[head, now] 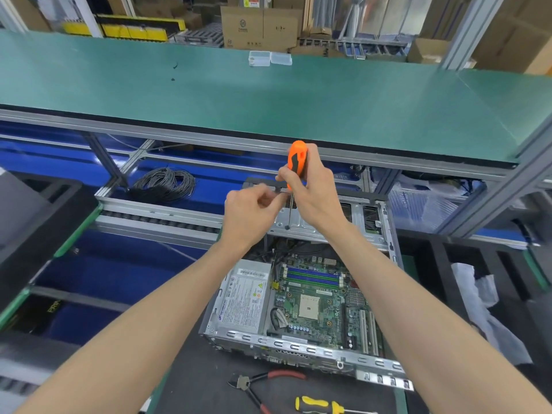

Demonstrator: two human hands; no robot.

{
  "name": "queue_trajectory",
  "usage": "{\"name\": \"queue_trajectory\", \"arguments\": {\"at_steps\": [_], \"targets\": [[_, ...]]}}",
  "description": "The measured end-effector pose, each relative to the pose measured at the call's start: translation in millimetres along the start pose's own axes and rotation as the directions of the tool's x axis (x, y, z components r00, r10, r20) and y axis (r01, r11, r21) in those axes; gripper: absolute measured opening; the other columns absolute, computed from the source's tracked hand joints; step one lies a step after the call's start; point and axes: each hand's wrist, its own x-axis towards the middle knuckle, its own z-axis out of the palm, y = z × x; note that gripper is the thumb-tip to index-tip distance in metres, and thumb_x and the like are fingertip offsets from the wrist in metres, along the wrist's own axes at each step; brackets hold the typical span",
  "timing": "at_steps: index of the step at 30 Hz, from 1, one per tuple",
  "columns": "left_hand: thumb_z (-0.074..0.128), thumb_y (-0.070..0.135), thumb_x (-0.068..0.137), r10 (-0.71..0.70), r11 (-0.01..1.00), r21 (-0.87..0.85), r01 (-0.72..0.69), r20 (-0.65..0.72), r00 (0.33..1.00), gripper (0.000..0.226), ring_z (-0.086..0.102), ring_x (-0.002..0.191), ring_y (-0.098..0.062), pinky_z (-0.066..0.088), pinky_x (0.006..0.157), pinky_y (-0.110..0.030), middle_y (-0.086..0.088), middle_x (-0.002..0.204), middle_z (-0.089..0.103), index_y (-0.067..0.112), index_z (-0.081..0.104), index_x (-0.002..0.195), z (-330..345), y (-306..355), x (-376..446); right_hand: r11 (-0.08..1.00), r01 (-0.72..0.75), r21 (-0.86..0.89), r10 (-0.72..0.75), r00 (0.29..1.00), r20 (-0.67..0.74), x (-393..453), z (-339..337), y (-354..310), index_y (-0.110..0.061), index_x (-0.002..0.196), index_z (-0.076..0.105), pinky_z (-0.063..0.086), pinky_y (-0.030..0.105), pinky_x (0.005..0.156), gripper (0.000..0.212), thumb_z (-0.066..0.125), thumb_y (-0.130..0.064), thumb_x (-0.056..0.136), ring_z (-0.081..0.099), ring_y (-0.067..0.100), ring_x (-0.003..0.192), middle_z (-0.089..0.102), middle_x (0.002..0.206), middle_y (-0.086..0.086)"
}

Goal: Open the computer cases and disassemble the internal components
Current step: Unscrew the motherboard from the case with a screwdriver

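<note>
An orange-handled screwdriver [296, 159] is gripped upright in the right hand [310, 189], fingers wrapped shut round the handle, its tip set on the metal drive cage [301, 225] of an opened computer case [298, 312] on the bench [191, 380]. The left hand [251, 213] is pinched closed beside the shaft; what it holds cannot be told.

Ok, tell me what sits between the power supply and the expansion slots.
Head view: the green motherboard, its bare CPU socket midway between power supply and expansion slots.
</note>
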Motion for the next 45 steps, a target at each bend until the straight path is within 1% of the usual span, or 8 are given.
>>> {"name": "queue_trajectory", "arguments": {"at_steps": [1, 3, 6, 10, 14, 22, 33, 45], "targets": [[0.063, 0.036, 0.089, 0.078, 0.995, 0.063, -0.082, 0.059, 0.995, 0.029, 0.06, 0.05, -0.005, 0.048, 0.06, -0.026, 0.009, 0.056, 0.064, 0.017, 0.071, 0.07, -0.7, -4.6, -9.5, 1.0, 0.005, -0.003, -0.005, 1.0, 0.006, -0.4, 0.4, 0.1, -0.013, 0.105, 0.043, 0.052, 0.043, 0.069, 0.019, 0.058, -0.024, 0.1, 0.069, 0.0, 0.078, 0.063, 0.075, 0.008], [0.053, 0.035, 0.086, 0.068, 0.984, 0.115, -0.135, 0.453, 0.889, 0.03, 0.051, 0.046, -0.005, 0.041, 0.054, -0.022, 0.008, 0.053, 0.061, 0.019, 0.068, 0.067, 3.7, -9.4, -27.8, 1.0, 0.008, -0.004, -0.008, 1.0, 0.012, -0.2, 0.6, -1.0, -0.013, 0.105, 0.043, 0.053, 0.05, 0.069, 0.019, 0.058, -0.026, 0.101, 0.072, 0.007, 0.082, 0.06, 0.075, 0.016], [0.048, 0.033, 0.09, -0.248, 0.929, 0.345, -0.135, 0.849, 0.467, 0.028, 0.063, 0.069, -0.011, 0.053, 0.069, -0.032, 0.002, 0.082, 0.071, 0.019, 0.072, 0.089, 27.0, -22.0, -37.0, 1.0, 0.006, 0.014, -0.006, 1.0, 0.014, 1.0, 1.2, -4.4, -0.021, 0.106, 0.042, 0.055, 0.056, 0.07, 0.017, 0.058, -0.027, 0.101, 0.072, 0.02, 0.081, 0.056, 0.078, 0.021], [0.043, 0.035, 0.094, -0.536, 0.777, 0.577, -0.253, 0.816, 0.214, 0.046, 0.059, 0.119, -0.029, 0.048, 0.102, -0.048, -0.01, 0.136, 0.06, 0.012, 0.061, 0.13, 54.2, -31.1, -23.6, 1.0, 0.015, 0.021, -0.014, 1.0, -0.009, 2.5, 0.2, -8.7, -0.021, 0.107, 0.043, 0.055, 0.055, 0.069, 0.019, 0.059, -0.029, 0.1, 0.072, 0.021, 0.079, 0.057, 0.078, 0.021], [0.048, 0.041, 0.094, -0.655, 0.755, 0.654, 0.045, 0.756, 0.008, 0.069, 0.022, 0.151, -0.029, 0.024, 0.121, -0.051, -0.005, 0.166, 0.02, 0.019, 0.028, 0.156, 63.9, -42.5, -5.5, 0.999, -0.005, 0.053, 0.007, 0.999, -0.043, 4.2, -3.4, -9.2, -0.022, 0.107, 0.044, 0.056, 0.054, 0.07, 0.018, 0.06, -0.027, 0.1, 0.072, 0.014, 0.078, 0.06, 0.08, 0.017], [0.05, 0.031, 0.095, -0.688, 0.722, 0.679, 0.131, 0.725, 0.037, 0.068, 0.014, 0.153, -0.03, 0.021, 0.12, -0.05, -0.006, 0.167, 0.013, 0.018, 0.024, 0.157, 68.1, -62.2, -3.6, 0.997, -0.04, 0.071, 0.041, 0.999, -0.022, 4.3, -2.6, -5.9, -0.016, 0.108, 0.045, 0.056, 0.053, 0.071, 0.02, 0.061, -0.024, 0.1, 0.072, 0.014, 0.077, 0.061, 0.079, 0.016], [0.055, 0.015, 0.092, -0.641, 0.768, 0.631, 0.112, 0.756, 0.134, 0.042, 0.047, 0.136, -0.025, 0.037, 0.115, -0.045, -0.007, 0.153, 0.047, 0.01, 0.061, 0.134, 79.6, -78.7, -5.3, 0.997, -0.033, 0.067, 0.036, 0.999, -0.032, 6.5, -1.6, -4.0, -0.013, 0.109, 0.045, 0.056, 0.054, 0.069, 0.021, 0.061, -0.023, 0.1, 0.072, 0.012, 0.072, 0.061, 0.078, 0.016], [0.05, 0.012, 0.094, -0.638, 0.759, 0.651, 0.008, 0.742, 0.207, 0.04, 0.053, 0.12, -0.022, 0.043, 0.109, -0.042, -0.009, 0.148, 0.05, 0.006, 0.06, 0.132, 83.7, -86.7, -7.1, 0.999, 0.001, 0.048, 0.002, 0.998, -0.057, 9.1, -2.8, -0.9, -0.023, 0.107, 0.043, 0.056, 0.052, 0.068, 0.02, 0.06, -0.025, 0.099, 0.072, 0.015, 0.075, 0.06, 0.075, 0.015]]}}
